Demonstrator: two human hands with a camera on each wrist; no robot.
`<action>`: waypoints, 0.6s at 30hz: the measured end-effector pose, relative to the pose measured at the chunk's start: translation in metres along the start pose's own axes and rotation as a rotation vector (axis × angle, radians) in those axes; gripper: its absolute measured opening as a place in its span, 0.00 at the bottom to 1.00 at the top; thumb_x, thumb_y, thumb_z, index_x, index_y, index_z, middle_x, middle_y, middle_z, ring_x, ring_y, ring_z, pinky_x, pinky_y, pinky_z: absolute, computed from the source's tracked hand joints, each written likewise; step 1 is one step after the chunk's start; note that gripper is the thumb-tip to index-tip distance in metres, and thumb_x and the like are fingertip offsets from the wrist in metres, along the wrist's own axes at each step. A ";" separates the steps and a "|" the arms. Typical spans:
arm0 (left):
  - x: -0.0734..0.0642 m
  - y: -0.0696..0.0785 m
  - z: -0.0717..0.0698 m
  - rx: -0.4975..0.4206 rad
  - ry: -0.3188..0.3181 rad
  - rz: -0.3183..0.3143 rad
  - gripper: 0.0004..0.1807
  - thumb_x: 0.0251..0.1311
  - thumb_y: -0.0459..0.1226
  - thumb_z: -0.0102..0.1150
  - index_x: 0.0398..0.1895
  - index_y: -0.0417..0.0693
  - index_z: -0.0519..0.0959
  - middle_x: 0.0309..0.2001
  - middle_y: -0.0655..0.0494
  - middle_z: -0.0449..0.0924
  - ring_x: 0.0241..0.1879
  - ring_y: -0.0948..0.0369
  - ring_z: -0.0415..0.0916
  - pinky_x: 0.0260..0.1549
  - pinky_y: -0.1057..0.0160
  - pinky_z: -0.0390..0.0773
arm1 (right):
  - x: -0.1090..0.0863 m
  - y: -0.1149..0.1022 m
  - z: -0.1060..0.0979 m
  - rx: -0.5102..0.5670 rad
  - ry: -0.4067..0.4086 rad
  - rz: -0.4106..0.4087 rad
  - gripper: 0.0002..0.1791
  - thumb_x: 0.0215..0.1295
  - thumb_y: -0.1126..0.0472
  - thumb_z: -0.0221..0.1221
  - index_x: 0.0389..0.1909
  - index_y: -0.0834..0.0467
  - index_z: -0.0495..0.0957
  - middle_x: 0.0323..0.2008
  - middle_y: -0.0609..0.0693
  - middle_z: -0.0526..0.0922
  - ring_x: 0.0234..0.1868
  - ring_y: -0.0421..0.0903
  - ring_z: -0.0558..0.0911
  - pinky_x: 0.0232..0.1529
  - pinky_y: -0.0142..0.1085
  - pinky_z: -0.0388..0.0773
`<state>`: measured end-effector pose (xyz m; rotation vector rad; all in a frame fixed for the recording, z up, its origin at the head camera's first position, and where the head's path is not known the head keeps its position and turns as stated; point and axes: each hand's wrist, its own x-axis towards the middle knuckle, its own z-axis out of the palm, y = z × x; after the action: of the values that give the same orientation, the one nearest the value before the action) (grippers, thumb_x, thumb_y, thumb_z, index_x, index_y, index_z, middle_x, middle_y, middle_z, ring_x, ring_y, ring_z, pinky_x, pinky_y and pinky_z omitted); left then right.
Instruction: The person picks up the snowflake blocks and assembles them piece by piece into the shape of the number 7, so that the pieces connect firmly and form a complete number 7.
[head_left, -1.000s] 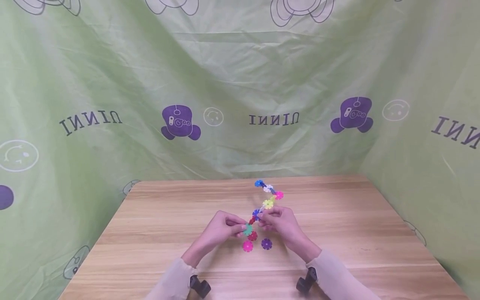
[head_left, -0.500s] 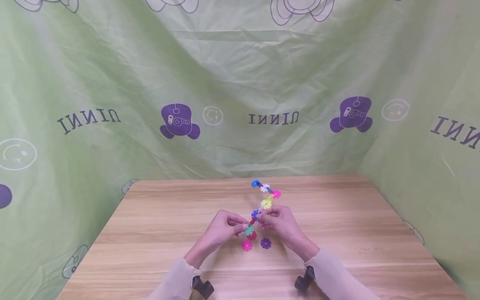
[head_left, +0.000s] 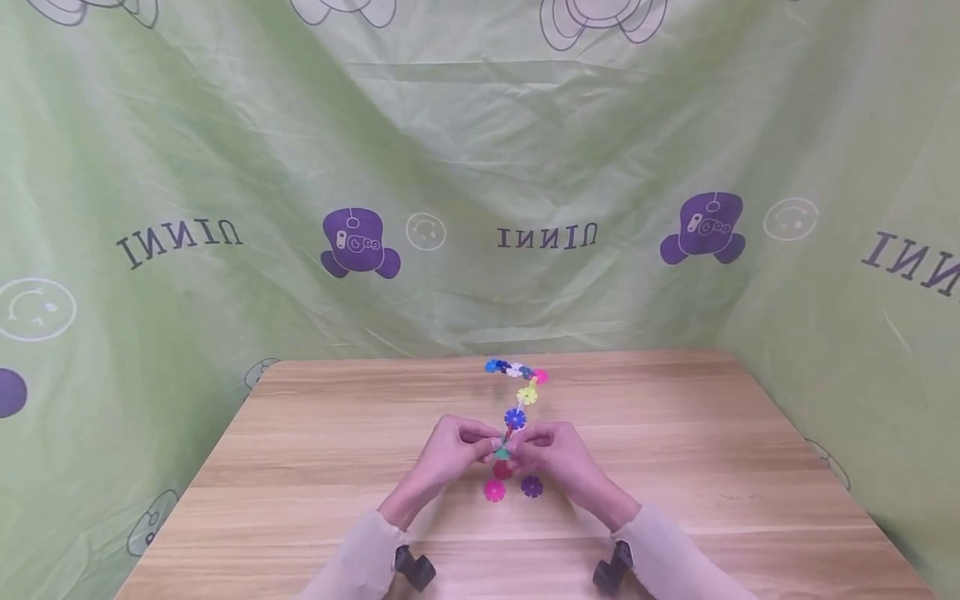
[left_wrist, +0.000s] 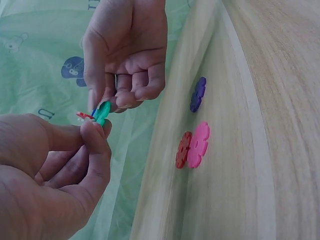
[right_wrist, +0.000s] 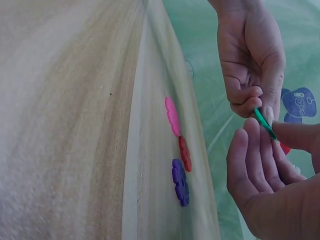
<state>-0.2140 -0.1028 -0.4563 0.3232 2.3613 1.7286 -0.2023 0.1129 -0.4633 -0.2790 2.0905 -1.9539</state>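
A chain of interlocking snowflake discs (head_left: 527,396) rises from between the hands toward the table's far side, bending left at its pink disc (head_left: 541,377). Its near end is a green snowflake disc (left_wrist: 103,113). My left hand (head_left: 452,450) pinches the green disc between thumb and index finger. From the other side my right hand (head_left: 553,450) pinches at the same disc with thumb and fingertips. A red disc (left_wrist: 84,115) joins the green one, partly hidden by fingers. Just beyond the hands comes a blue disc (head_left: 514,418), with yellow, white and more blue discs farther along.
Three loose discs lie on the wooden table (head_left: 300,467) below the hands: a pink disc (head_left: 494,490), a red disc (head_left: 502,470) and a purple disc (head_left: 532,486). A green printed cloth (head_left: 465,150) hangs behind and at both sides of the table.
My right hand has slid from the blue disc down to the green disc, close against my left hand. The chain's far end has swung left. The loose discs stay put.
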 end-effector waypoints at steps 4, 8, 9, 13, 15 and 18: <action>0.002 -0.001 0.001 -0.003 -0.012 0.004 0.09 0.66 0.35 0.69 0.47 0.44 0.90 0.41 0.47 0.92 0.37 0.54 0.89 0.45 0.53 0.90 | 0.002 0.001 -0.001 -0.022 0.011 -0.001 0.10 0.70 0.68 0.64 0.46 0.72 0.84 0.40 0.67 0.91 0.39 0.57 0.92 0.45 0.45 0.91; 0.003 -0.004 -0.001 0.044 -0.055 0.024 0.15 0.66 0.40 0.70 0.53 0.44 0.88 0.44 0.47 0.92 0.41 0.60 0.88 0.47 0.57 0.88 | 0.003 -0.001 -0.006 -0.053 0.085 0.023 0.09 0.69 0.68 0.64 0.46 0.70 0.85 0.40 0.66 0.91 0.39 0.57 0.92 0.44 0.44 0.91; 0.004 -0.005 -0.001 0.071 -0.070 0.028 0.17 0.65 0.40 0.71 0.54 0.43 0.87 0.44 0.48 0.92 0.41 0.60 0.87 0.47 0.59 0.87 | 0.003 -0.001 -0.007 -0.058 0.105 0.030 0.09 0.69 0.68 0.64 0.46 0.69 0.86 0.40 0.65 0.91 0.39 0.57 0.92 0.44 0.44 0.91; 0.007 -0.010 -0.001 0.233 -0.118 0.041 0.18 0.62 0.37 0.72 0.54 0.38 0.86 0.41 0.51 0.91 0.40 0.61 0.85 0.41 0.63 0.85 | 0.002 -0.006 -0.016 -0.059 0.148 0.039 0.09 0.69 0.68 0.64 0.46 0.68 0.86 0.41 0.64 0.91 0.40 0.54 0.92 0.47 0.44 0.91; 0.009 -0.014 0.001 0.303 -0.134 0.036 0.15 0.61 0.36 0.73 0.50 0.40 0.88 0.38 0.55 0.91 0.37 0.62 0.83 0.38 0.63 0.84 | 0.001 -0.009 -0.019 -0.049 0.155 0.035 0.10 0.70 0.68 0.64 0.47 0.69 0.85 0.42 0.64 0.91 0.40 0.51 0.92 0.48 0.46 0.91; 0.011 -0.020 0.004 0.365 -0.146 0.046 0.11 0.58 0.39 0.76 0.43 0.46 0.90 0.32 0.60 0.90 0.31 0.64 0.80 0.31 0.66 0.81 | 0.000 -0.012 -0.022 -0.027 0.153 0.029 0.11 0.70 0.68 0.63 0.49 0.71 0.84 0.42 0.62 0.92 0.39 0.48 0.92 0.50 0.47 0.90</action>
<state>-0.2245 -0.1020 -0.4767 0.5421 2.5668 1.2336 -0.2093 0.1326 -0.4498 -0.1066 2.2026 -1.9891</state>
